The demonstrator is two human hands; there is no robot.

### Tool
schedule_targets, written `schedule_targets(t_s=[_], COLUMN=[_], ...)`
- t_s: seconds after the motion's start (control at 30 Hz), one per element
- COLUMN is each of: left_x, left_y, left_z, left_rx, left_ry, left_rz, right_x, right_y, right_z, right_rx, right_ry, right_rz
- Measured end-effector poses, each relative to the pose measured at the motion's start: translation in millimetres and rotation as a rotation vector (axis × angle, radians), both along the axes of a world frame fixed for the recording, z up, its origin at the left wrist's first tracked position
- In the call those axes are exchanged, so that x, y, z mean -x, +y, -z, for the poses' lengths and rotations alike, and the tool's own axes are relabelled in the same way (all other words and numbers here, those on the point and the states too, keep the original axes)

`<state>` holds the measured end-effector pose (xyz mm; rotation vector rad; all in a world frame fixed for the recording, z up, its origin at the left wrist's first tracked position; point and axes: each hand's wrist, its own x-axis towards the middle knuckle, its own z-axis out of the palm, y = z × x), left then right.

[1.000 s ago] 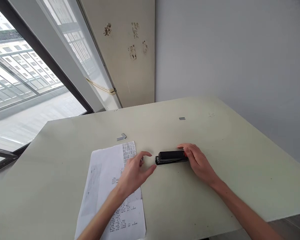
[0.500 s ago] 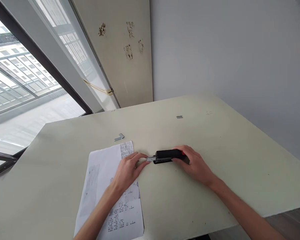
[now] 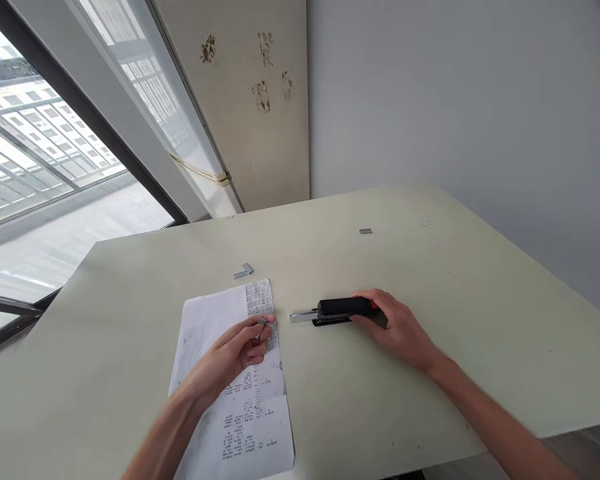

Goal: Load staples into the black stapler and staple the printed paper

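A black stapler (image 3: 343, 307) lies on its side-to-side length on the table, its metal staple tray (image 3: 303, 317) sticking out of the left end. My right hand (image 3: 393, 327) grips the stapler's right end, where a bit of red shows between the fingers. Over the printed paper (image 3: 200, 320), my left hand (image 3: 237, 353) pinches a small strip of staples (image 3: 262, 321) between thumb and fingers. That hand is apart from the tray, to its left.
Two strips of staples (image 3: 243, 271) lie beyond the paper's top edge. Another staple strip (image 3: 365, 231) is farther back on the pale table (image 3: 430, 280). A grey wall (image 3: 455, 100) rises behind, with a window (image 3: 40, 147) at the left.
My left hand has drawn away from the stapler's end to the left and turned, now showing a staple strip in its fingers. The tray stands out fully visible. My right hand keeps its hold.
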<state>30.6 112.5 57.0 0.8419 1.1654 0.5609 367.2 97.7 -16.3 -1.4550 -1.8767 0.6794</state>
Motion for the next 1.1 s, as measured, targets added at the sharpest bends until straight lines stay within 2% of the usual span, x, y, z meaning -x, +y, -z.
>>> schedule_targets(t_s=[0.1, 0.17, 0.23, 0.33, 0.43, 0.57, 0.67, 0.83, 1.1], left_x=[5, 5, 1, -10, -22, -31, -33, -38, -44], left_y=[-1, -1, -1, -2, -1, 6, 12, 16, 20], left_z=[-1.7, -0.8, 1.9, 9.7, 19.2, 27.2, 27.7, 23.4, 19.3], left_rx=[0.014, -0.061, -0.233, -0.593, -0.924, -1.176, -1.232, -1.163, -1.114], left_ry=[-0.022, 0.051, 0.195, 0.460, 0.616, 0.714, 0.714, 0.717, 0.715], left_rz=[-0.009, 0.039, 0.103, 0.148, 0.192, 0.254, 0.340, 0.484, 0.498], right_x=[1, 1, 2, 3, 3, 2, 1, 2, 3], right_y=[0, 0, -1, 0, 0, 1, 1, 2, 2], right_z=[-0.5, -0.5, -0.9, -2.3, -3.4, -2.7, -1.7, -1.9, -4.7], right_rx=[-0.001, 0.002, 0.016, 0.036, 0.044, 0.064, 0.069, 0.064, 0.035], right_ry=[0.005, 0.011, 0.013, 0.010, 0.015, 0.022, 0.030, 0.030, 0.008], right_rz=[-0.003, -0.002, 0.002, 0.009, 0.004, 0.001, -0.009, -0.011, -0.008])
